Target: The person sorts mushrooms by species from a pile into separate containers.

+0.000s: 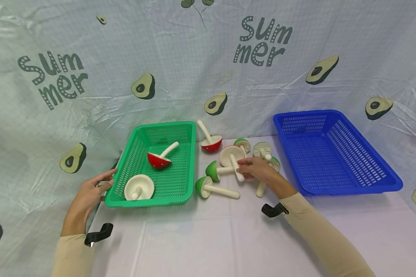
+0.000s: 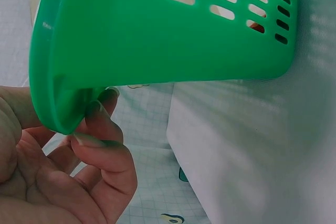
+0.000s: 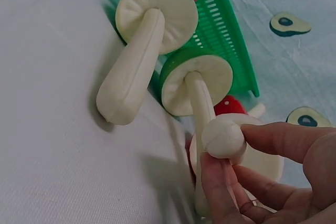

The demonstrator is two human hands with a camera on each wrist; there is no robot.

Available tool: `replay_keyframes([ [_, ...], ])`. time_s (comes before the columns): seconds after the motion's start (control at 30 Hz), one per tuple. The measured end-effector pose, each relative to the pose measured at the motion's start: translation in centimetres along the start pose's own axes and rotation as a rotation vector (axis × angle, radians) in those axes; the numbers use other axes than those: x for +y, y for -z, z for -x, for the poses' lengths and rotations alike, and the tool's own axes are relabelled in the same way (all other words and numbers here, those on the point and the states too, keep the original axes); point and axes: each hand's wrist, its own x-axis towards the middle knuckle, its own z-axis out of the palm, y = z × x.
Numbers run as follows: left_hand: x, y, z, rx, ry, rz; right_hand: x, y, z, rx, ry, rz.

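Note:
At the left rim of the green basket [image 1: 193,161], my left hand [image 1: 86,196] grips the edge, its fingers [image 2: 107,150] curled at the rim's underside. My right hand [image 1: 260,169] pinches the stem of a toy mushroom [image 1: 235,163] between thumb and fingers; its pale underside faces up and a red edge shows in the right wrist view. Near that hand lie green-capped mushrooms, one with its stem [image 1: 225,170] behind the held one and another [image 1: 222,190] closer to me. Inside the green basket are a red-capped mushroom [image 1: 159,161] and one with its pale underside up [image 1: 139,187].
A blue basket [image 1: 346,190] stands on the right of the white table [image 1: 194,246]. A red-capped mushroom [image 1: 211,144] leans beside the green basket. More green-capped mushrooms [image 1: 242,144] lie between the baskets, some partly behind my right hand. A printed cloth [image 1: 180,57] hangs behind.

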Motion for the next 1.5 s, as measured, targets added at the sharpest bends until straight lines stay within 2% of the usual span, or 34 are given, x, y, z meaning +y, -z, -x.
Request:
replay_keyframes([
  [0.4,0.0,0.2,0.1,-0.019,-0.008,0.011,0.3,0.6,0.0,-0.082,0.009,-0.115],
  [1.03,-0.1,0.1,0.2,-0.017,-0.001,0.023,0.4,0.9,0.1,-0.090,0.041,-0.173],
  [1.5,0.0,0.0,0.0,0.012,-0.007,-0.002,-0.7,0.9,1.0,-0.115,0.074,-0.197],
])
